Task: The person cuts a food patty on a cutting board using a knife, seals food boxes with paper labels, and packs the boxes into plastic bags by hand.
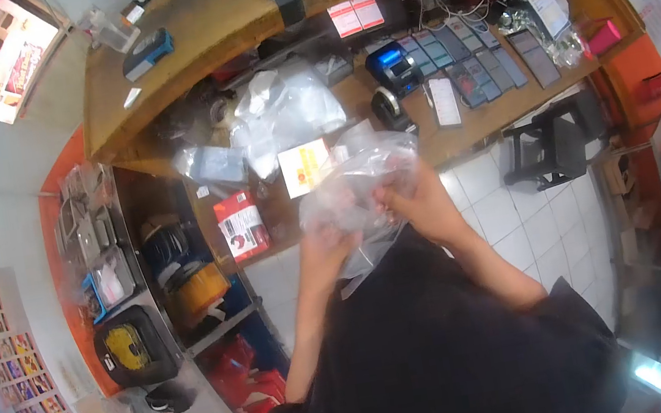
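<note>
A clear plastic bag is held up in front of my body, over the counter's near edge. My left hand grips its left side, partly covered by the film. On the bag's right side, my right hand is closed on the plastic, thumb and fingers pinched together. Just behind the bag lies a white and yellow packet. A red and white box sits to the left at the counter's edge. Further back is a pile of clear plastic bags.
Rows of phones lie on the wooden counter at the right, beside a black card-terminal-like device and a tape roll. A black stool stands on the tiled floor. Left are shelves with a black bin.
</note>
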Motion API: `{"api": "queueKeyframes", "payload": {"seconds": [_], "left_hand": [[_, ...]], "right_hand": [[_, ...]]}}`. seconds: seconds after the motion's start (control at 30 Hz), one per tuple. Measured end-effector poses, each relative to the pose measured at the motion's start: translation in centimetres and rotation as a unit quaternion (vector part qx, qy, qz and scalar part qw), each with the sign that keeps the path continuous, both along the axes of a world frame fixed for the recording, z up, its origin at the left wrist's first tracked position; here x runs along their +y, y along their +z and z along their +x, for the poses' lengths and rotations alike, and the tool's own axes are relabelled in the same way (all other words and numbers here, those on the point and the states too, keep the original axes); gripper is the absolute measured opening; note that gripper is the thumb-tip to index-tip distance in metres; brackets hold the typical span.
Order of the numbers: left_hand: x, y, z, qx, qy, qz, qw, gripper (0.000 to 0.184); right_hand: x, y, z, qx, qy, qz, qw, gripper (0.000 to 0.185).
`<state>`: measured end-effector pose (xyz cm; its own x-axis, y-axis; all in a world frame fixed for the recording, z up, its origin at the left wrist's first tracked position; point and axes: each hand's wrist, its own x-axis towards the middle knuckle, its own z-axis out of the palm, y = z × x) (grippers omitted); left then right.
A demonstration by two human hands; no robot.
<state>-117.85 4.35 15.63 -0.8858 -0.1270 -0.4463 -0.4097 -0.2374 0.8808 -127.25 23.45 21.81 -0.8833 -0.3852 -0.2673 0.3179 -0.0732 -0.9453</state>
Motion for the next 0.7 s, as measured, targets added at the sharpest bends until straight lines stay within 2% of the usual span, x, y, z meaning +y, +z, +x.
{"api": "queueKeyframes", "payload": {"seconds": [0.07, 0.13, 0.17, 0.23, 0.27, 0.33, 0.37, 0.4, 0.43, 0.47, 0.5, 0.57, 0.6, 0.63, 0.67, 0.7], "left_hand": [[0.9, 0.7, -0.5, 0.006, 0.015, 0.016, 1.0, 0.072], [1.4, 0.8, -0.7, 0.139, 0.007, 0.013, 0.99, 0.071], [1.5, 1.0, -0.6, 0.137, 0.008, 0.013, 0.99, 0.071], [1.7, 1.1, -0.3, 0.172, -0.027, -0.163, 0.971, 0.06], [1.4, 1.1, -0.1, 0.17, -0.027, -0.163, 0.971, 0.06], [0.2, 0.6, 0.6, 0.024, -0.106, -0.253, 0.961, 0.063], [-1.2, -1.0, 1.2, 0.023, -0.105, -0.254, 0.961, 0.063], [-3.3, -3.8, 2.1, -0.007, -0.05, -0.254, 0.966, 0.06], [-4.4, -5.2, 2.5, -0.035, 0.006, -0.252, 0.967, 0.058], [-4.5, -4.6, 2.5, -0.035, 0.006, -0.255, 0.966, 0.058], [-4.8, -3.9, 2.7, -0.031, 0.008, -0.275, 0.961, 0.06], [-4.7, -0.9, 2.8, -0.026, 0.02, -0.294, 0.955, 0.063], [-4.6, 1.2, 2.8, 0.007, 0.025, -0.409, 0.912, 0.064], [-4.3, 3.6, 2.6, 0.038, 0.027, -0.518, 0.854, 0.066], [-3.6, 6.3, 2.2, 0.038, 0.029, -0.521, 0.852, 0.066], [-2.3, 9.0, 1.4, 0.118, 0.046, -0.612, 0.78, 0.075]], "right_hand": [[0.3, -1.8, 0.1, -0.058, -0.024, -0.117, 0.991, 0.019], [0.1, -2.4, 0.5, -0.093, -0.047, -0.134, 0.985, 0.017], [0.0, -2.5, 0.6, -0.125, -0.07, -0.153, 0.978, 0.015], [-0.1, -2.2, 0.7, -0.113, -0.083, -0.144, 0.98, 0.015], [-0.2, -1.7, 0.6, -0.1, -0.096, -0.135, 0.981, 0.015], [0.4, 0.5, -0.3, -0.062, -0.109, -0.104, 0.987, 0.013], [0.9, 1.3, -0.9, -0.021, -0.122, -0.072, 0.99, 0.011], [1.9, 1.5, -1.6, -0.022, -0.121, -0.074, 0.99, 0.011], [3.3, 1.5, -2.3, 0.013, -0.123, -0.003, 0.992, 0.016], [4.0, 1.6, -2.6, 0.048, -0.124, 0.067, 0.989, 0.026], [3.9, 1.7, -2.6, 0.047, -0.123, 0.064, 0.989, 0.026], [3.5, 2.4, -2.8, 0.141, -0.129, 0.073, 0.979, 0.038], [3.3, 2.7, -3.1, 0.144, -0.124, 0.069, 0.979, 0.038], [3.1, 3.1, -3.4, 0.195, -0.084, 0.109, 0.971, 0.036], [2.9, 3.4, -3.4, 0.244, -0.046, 0.149, 0.957, 0.035], [2.5, 3.6, -3.3, 0.244, -0.045, 0.145, 0.958, 0.035]]}}
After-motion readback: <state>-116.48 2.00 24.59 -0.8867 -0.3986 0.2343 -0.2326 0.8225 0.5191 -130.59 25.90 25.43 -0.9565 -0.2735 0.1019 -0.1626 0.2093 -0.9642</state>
